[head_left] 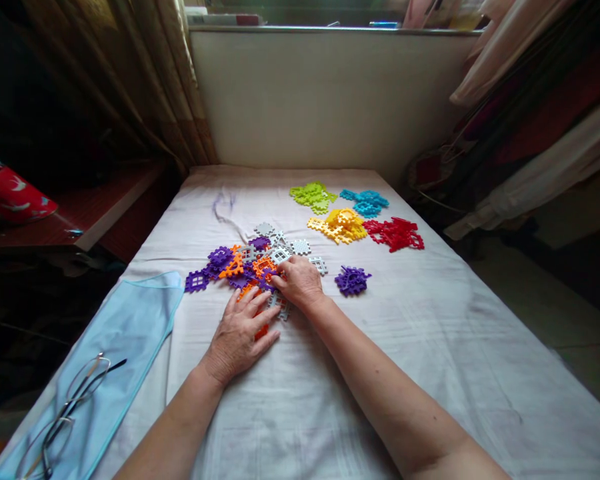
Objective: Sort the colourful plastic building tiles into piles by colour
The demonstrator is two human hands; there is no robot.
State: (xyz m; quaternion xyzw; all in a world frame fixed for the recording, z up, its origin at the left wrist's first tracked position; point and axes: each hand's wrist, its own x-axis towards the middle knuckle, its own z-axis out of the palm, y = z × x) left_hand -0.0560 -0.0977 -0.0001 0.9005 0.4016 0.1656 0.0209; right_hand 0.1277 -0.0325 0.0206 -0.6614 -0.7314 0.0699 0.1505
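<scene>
1. Table, covered with a pale sheet; far edge toward the wall.
2. Mixed heap of notched plastic pieces, purple, orange, grey and white, tangled; left of the table's middle, nearer the left edge than the right.
3. Left hand: fingers spread and resting over orange pieces on the heap's near side.
4. Right hand: fingers bent down into the heap's right side, thumb beside a purple piece; from where I stand I cannot tell if they pinch it.
5. Single-colour piles, 5: lime pile toward the far edge; blue pile near the far right corner; yellow pile just nearer than these 2; red pile by the right edge; purple pile between the heap and the right edge.
6. Step in hand, as I judge it: picking through the heap. The next move seems to call for a thumb-and-finger grip on 1 piece, working its teeth free.
7. Pale blue cloth along the left edge, bearing glasses toward the near left corner.
8. Brands, labels, writing: 0 legible. Red container, beyond the left edge, shows white figures only.
</scene>
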